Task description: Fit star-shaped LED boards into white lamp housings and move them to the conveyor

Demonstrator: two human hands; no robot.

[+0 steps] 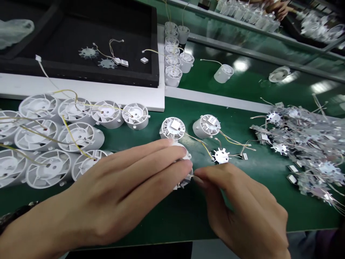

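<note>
My left hand (126, 190) is closed around a small white round fan (185, 181), and its fingers cover most of it. At the fan's right edge, my right hand (242, 205) pinches with thumb and forefinger. Whatever sits between those fingertips is too small or hidden to make out. Just beyond the hands stand two white fans, a left one (172, 128) and a right one (206, 126), each with a square white label on top and thin wires trailing right. Close to my right hand lies a shiny toothed metal disc (221, 156) with wires.
Several white fan housings (51, 167) with yellow wires crowd the left. A heap of metal discs with wires (304, 144) covers the right. At the back are a black tray (129, 21), a row of fans (173, 75) and a lone fan (223, 73). A co-worker's hand (280, 9) shows top right.
</note>
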